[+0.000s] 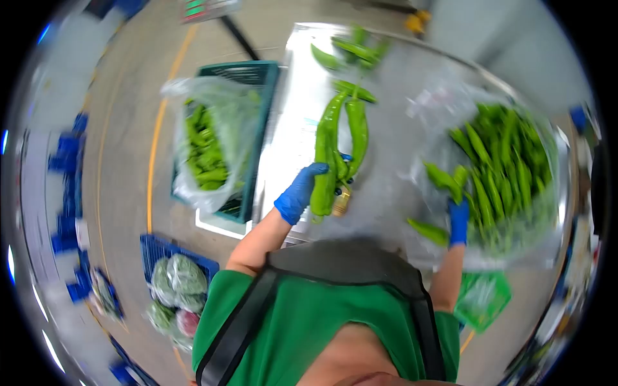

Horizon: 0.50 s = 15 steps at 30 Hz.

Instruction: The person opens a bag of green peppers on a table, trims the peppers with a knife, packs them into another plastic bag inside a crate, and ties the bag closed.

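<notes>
My left hand (301, 193), in a blue glove, is closed around several long green peppers (329, 148) above the metal table (386, 161). Beneath them a small yellowish object (342, 201) partly shows. On the right, my right hand (458, 217), also gloved in blue, is at the left edge of a heap of green peppers (505, 167) in an open clear plastic bag (432, 151). Pepper pieces (447, 181) lie right at its fingertips, and the fingers are mostly hidden. One loose pepper (427, 231) rests just left of that hand.
More peppers (360, 50) lie at the table's far end. Left of the table stands a dark green crate (269, 83) with a bag of peppers (206, 148). A blue crate (154, 248) with bagged vegetables is lower left; a bright green basket (486, 299) is lower right.
</notes>
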Available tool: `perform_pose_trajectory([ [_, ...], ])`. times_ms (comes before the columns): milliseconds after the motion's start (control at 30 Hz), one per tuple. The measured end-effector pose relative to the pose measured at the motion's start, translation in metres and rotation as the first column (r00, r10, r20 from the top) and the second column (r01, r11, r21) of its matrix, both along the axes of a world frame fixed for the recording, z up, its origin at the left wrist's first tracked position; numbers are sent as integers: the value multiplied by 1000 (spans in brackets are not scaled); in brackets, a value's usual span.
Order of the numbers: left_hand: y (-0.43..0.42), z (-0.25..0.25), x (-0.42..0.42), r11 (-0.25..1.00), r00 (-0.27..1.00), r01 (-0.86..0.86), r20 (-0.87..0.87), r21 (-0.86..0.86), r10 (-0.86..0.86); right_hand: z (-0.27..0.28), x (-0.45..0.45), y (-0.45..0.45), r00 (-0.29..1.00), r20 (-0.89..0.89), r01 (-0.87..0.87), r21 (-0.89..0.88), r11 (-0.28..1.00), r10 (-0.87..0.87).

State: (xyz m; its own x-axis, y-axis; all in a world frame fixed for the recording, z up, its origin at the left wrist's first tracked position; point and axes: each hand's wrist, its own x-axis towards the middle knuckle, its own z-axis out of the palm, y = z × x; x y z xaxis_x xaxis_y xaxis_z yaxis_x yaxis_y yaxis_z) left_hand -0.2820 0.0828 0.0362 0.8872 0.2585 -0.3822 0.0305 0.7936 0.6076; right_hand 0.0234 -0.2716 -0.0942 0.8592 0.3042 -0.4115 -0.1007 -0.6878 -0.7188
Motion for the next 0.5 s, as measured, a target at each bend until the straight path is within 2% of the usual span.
perform_pose_trajectory([
  [33,15,20,-18,998,998,-60,2,-4,60,0,5,8,999,-18,-28,50,998,29],
  [100,57,28,-62,965,987,-157,69,209,145,22,-13,47,974,206,-149,286,946,91],
  [133,74,55,-81,898,969,-238,33,369,243,47,-25,83,913,375,-281,292,914,161],
  [200,120,73,-127,825,922,-321,-45,465,384,107,-85,157,699,678,-495,230,838,227],
  [233,150,67,-148,787,902,-322,-83,526,425,127,-111,191,889,402,-404,465,788,218],
  [267,175,58,-167,775,870,-344,-130,530,475,143,-135,227,967,77,-234,639,733,242],
  [300,196,47,-185,765,834,-366,-178,530,522,146,-160,265,945,106,-315,562,765,310],
  [333,207,42,-198,710,808,-357,-180,607,561,149,-183,303,915,134,-395,482,782,380],
  [367,220,18,-214,608,725,-133,-341,782,598,166,-218,346,884,-94,-351,514,783,458],
  [400,232,-18,-229,489,592,138,-467,861,657,177,-255,386,803,-242,-291,638,713,545],
  [433,244,-46,-243,369,425,421,-540,829,727,165,-286,425,695,-266,-254,779,574,669],
  [467,243,-60,-257,352,451,573,-644,740,618,153,-315,462,627,-351,-241,761,602,696],
  [500,234,-54,-270,314,407,632,-648,709,644,144,-349,495,558,-354,-189,827,530,751],
])
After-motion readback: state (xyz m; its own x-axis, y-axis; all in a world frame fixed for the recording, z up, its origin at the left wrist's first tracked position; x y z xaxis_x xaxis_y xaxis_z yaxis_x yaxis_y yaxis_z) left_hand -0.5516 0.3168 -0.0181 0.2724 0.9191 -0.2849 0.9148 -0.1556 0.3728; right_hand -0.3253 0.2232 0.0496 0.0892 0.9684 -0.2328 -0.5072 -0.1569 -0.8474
